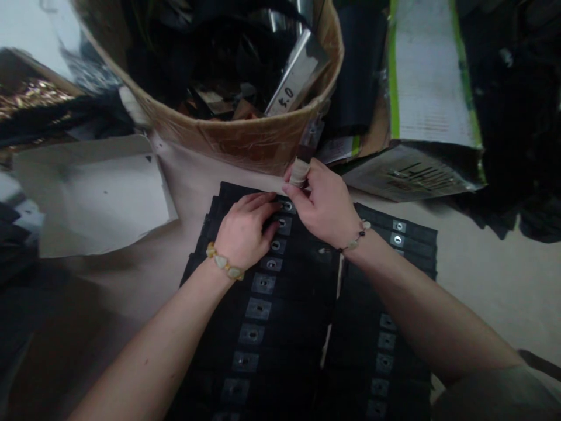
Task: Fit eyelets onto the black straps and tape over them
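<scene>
Overlapping black fabric strips (298, 292) lie in two columns on the pale surface, each strip bearing a small clear square with a metal-looking piece at its centre. My left hand (245, 231) rests on the far end of the left column, thumb and fingers apart beside the topmost clear squares (287, 206). Just to its right is my right hand (326, 202), with thumb and fingers pinched together above the far edge of the strips. A beige wrap (300, 172) covers one of its fingers. Whatever is in that pinch is hidden.
Beyond my hands stands a large round cardboard bin (258, 140) full of dark scraps and a silvery piece marked with figures. An open white box (105, 199) sits at left. At right are a green-edged carton (433, 76) and a dark heap (517, 128).
</scene>
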A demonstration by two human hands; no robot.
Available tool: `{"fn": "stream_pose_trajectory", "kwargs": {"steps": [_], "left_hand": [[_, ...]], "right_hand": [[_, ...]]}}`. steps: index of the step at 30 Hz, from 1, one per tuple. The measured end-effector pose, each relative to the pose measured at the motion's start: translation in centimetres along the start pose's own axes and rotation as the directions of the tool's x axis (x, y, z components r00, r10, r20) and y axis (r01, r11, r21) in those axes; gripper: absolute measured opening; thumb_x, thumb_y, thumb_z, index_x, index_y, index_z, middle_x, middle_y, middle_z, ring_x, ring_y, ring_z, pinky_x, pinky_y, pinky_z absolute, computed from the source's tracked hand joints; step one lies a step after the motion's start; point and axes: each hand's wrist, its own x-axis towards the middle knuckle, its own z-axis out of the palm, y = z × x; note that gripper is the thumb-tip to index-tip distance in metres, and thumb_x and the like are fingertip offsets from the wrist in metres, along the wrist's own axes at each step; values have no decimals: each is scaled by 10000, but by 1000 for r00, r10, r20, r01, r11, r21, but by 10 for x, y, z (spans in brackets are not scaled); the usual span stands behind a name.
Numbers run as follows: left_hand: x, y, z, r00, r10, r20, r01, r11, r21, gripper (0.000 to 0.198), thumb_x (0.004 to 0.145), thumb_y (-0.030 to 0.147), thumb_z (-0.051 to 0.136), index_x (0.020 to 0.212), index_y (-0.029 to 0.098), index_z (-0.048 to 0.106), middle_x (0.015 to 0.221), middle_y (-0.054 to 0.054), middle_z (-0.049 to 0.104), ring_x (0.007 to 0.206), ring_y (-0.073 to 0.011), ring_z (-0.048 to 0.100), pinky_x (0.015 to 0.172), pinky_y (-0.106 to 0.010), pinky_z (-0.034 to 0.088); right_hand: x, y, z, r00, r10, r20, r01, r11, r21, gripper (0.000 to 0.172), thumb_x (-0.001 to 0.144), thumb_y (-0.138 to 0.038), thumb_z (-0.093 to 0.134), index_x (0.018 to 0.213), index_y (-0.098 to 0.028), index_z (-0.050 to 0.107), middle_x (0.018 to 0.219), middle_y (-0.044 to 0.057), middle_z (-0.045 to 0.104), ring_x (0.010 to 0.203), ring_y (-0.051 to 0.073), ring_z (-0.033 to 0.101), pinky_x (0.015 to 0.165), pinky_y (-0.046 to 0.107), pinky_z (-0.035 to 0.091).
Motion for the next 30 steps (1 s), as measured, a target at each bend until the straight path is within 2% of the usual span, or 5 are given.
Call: {"fn": "stream_pose_trajectory", "kwargs": {"steps": [7,13,19,25,30], "left_hand": [[-2,2,5,1000,19,12,-20,997,80,313,867,218,567,1149,218,702,1283,-79,658,1227,-305,538,1017,-523,481],[-1,4,4,1000,5,7,-5,998,61,275,859,201,557,1084,203,717,1228,-90,681,1218,-312,545,1012,-518,484],[-1,3,3,1000,-17,9,16,999,46,216,844,201,577,1011,185,715,1167,-100,701,1198,-320,558,1002,-517,495],[0,1,3,1000,-26,-3,26,1000,1,176,837,193,606,988,194,695,1176,-85,700,1199,-301,569,1024,-510,493],[2,-2,-6,992,-118,-39,112,983,-147,235,822,128,571,1030,215,637,1205,-53,684,1157,-236,609,1017,-440,515]], "right_hand": [[-13,26,15,999,-25,-30,29,987,160,104,907,-263,534,966,-193,583,966,56,650,897,210,597,811,349,474],[-5,8,15,990,7,144,2,998,-59,190,901,-225,516,1069,-174,586,1052,103,656,944,246,596,813,364,462],[4,-12,12,967,-11,255,79,964,-255,220,888,-136,486,1078,-150,596,1059,136,654,967,270,588,827,391,451],[-21,8,27,1000,20,5,-20,998,-65,144,910,-210,514,978,-167,633,989,108,675,943,254,605,818,380,474],[-43,24,28,939,253,-232,-172,932,317,191,906,-363,595,949,-189,661,897,48,703,833,202,659,773,345,529]]}}
